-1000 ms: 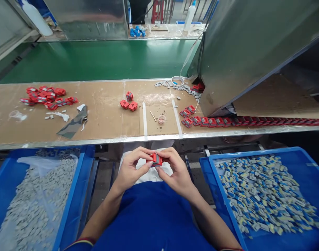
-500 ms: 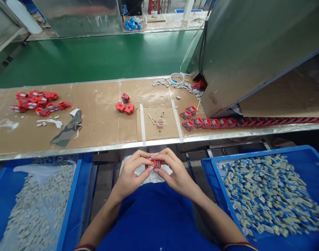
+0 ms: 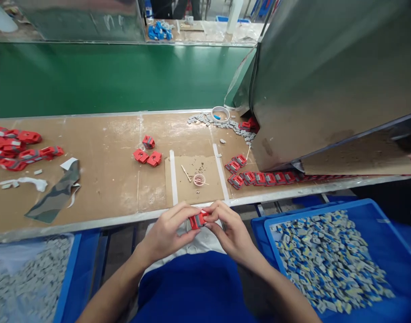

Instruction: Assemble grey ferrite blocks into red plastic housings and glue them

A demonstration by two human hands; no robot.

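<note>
Between my two hands is a small red plastic part (image 3: 198, 220) with a grey band, held just in front of the bench edge. My left hand (image 3: 170, 231) pinches its left side between thumb and fingers. My right hand (image 3: 227, 229) is closed at its right side, thumb and fingertips against it; whether a smaller piece is also in those fingers I cannot make out. Beyond the hands, a small round cup (image 3: 199, 180) with a thin stick in it stands on a taped cardboard sheet (image 3: 185, 193). Another short stick (image 3: 185, 173) lies beside the cup.
Red parts lie in a pile (image 3: 10, 148) at left, a small group (image 3: 148, 156) mid-bench and a row (image 3: 259, 178) at right. A camouflage cloth (image 3: 55, 193) lies left. Blue trays (image 3: 69, 273) (image 3: 271, 233) flank me. A metal housing (image 3: 313, 89) overhangs the right.
The view has shifted, so the bench sits lower and further left. My hands have turned the red part, showing more of its face, and still hold it.
</note>
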